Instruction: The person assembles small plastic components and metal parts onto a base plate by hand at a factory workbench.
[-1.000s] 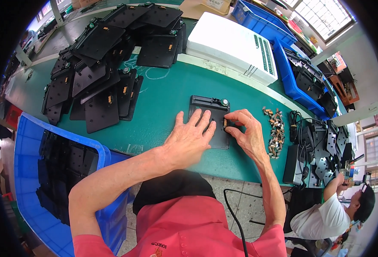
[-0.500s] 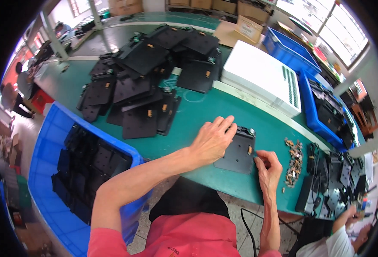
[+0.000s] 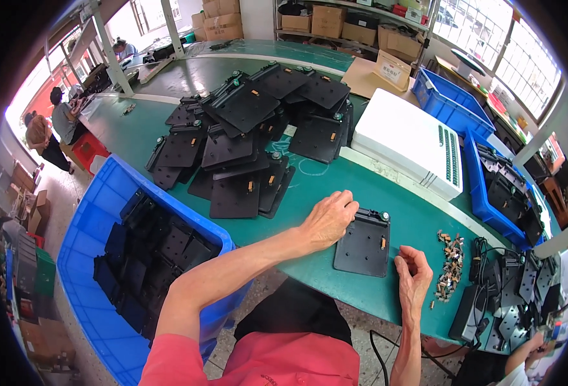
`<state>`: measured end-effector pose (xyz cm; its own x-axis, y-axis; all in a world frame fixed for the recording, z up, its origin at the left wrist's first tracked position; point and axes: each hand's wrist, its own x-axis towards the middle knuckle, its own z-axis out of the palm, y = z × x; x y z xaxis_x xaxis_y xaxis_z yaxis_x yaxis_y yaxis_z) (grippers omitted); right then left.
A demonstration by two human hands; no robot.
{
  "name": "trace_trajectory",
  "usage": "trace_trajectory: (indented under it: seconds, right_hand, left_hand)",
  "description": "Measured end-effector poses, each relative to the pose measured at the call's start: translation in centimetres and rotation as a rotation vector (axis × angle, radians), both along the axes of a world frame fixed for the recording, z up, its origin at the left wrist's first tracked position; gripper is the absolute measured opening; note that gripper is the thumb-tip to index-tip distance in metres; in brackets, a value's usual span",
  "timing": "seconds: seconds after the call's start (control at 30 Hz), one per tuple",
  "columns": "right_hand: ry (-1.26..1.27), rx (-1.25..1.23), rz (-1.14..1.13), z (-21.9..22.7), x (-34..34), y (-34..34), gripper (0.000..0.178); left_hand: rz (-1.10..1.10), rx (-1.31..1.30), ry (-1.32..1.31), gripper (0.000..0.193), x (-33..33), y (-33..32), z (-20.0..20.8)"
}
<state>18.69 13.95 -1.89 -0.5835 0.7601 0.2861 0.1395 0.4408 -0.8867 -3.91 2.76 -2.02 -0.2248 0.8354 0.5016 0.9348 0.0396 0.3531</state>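
A flat black plate [image 3: 362, 248] with small holes, a brass-coloured piece near its right side and a hinge-like bar along its far edge lies on the green table. My left hand [image 3: 329, 220] is closed at its far left corner, fingertips on the edge by the bar. Just right of the plate, apart from it, is my right hand [image 3: 416, 273], its fingers loosely curled and the thumb slightly off them; nothing shows between them. Small brass-coloured fittings [image 3: 450, 260] lie heaped to the right of that hand.
Similar black plates [image 3: 235, 196] are stacked at the far left of the table. A blue bin [image 3: 97, 199] of black parts stands at left. Behind are a white case [image 3: 403, 138] and blue crates [image 3: 454, 103]. Cables and a black adapter [image 3: 467, 314] lie at right, near another person's arm [image 3: 522, 350].
My right hand has drawn away from the plate's right edge, its fingers loosening. My left hand stays at the far left corner. The whole view has shifted a little.
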Motion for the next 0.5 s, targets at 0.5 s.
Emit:
trace_trajectory:
  seconds: [0.5]
  right_hand:
    - [0.106, -0.443, 0.173, 1.4, 0.4, -1.0, 0.046]
  left_hand:
    - [0.079, 0.155, -0.104, 0.017, 0.3, -0.6, 1.3]
